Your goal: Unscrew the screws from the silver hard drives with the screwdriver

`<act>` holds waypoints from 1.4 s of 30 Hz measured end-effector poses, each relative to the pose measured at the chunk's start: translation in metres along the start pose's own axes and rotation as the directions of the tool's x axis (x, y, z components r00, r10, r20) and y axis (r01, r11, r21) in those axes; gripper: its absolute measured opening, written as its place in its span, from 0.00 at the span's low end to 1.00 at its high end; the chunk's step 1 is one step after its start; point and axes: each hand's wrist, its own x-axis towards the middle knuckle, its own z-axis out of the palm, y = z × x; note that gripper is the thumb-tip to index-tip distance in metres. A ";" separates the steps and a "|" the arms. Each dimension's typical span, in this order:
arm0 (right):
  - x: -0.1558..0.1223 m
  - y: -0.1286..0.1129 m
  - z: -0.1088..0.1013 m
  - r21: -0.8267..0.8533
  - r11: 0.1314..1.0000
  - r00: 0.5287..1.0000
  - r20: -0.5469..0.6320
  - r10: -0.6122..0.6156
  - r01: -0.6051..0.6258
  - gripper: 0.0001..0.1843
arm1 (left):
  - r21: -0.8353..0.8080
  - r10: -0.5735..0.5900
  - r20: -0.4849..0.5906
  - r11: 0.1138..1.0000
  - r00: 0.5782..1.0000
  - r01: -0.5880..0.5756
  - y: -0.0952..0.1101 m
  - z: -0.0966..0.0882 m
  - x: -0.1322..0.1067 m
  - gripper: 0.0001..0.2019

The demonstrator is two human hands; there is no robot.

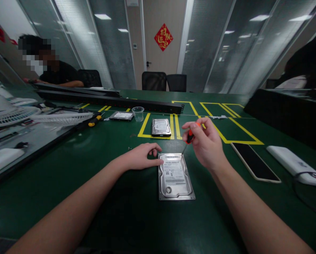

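A silver hard drive (173,178) with a white label lies flat on the green table in front of me. My left hand (140,156) is at its far left corner, the thumb on the edge and the other fingers curled beside it, holding the drive. In my right hand (207,143) is a screwdriver (190,135) with an orange and black handle, fingers wrapped round it. Its thin shaft slants down to the drive's far right corner. Whether the tip sits in a screw is too small to tell.
Beyond are a second hard drive (161,127), a third hard drive (121,115), a clear plastic cup (138,114) and a long black bar (112,102). A yellow-handled screwdriver (95,121) lies left. A phone (254,161) and white power bank (297,164) lie right. A person (59,72) sits far left.
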 end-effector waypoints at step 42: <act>0.002 0.000 -0.003 0.063 0.998 0.999 0.038 -0.029 0.026 0.16 | 0.000 0.001 0.000 1.000 1.000 -0.001 0.001 -0.001 0.000 0.29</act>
